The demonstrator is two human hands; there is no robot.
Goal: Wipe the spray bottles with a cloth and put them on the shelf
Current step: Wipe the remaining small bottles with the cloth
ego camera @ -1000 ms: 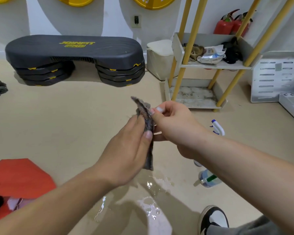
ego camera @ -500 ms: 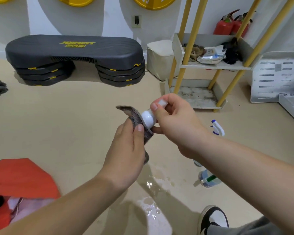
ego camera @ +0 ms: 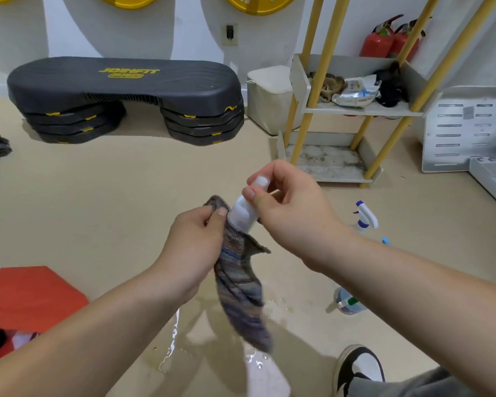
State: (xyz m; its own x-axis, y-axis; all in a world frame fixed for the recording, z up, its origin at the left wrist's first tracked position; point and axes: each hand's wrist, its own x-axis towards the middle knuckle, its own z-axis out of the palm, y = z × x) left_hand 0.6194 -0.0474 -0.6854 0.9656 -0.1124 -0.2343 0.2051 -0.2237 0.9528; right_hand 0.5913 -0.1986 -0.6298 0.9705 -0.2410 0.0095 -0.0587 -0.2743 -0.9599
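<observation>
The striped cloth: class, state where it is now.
In the head view, centre frame, the striped cloth hangs from the left hand, against the small white bottle that the right hand holds.

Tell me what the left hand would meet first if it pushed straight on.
The left hand, gripping the cloth, would likely press it into the white bottle the right hand holds.

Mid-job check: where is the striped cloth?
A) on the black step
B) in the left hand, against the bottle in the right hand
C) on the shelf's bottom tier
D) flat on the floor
B: the left hand grips the striped cloth and holds it against the small white bottle pinched in the right hand.
</observation>
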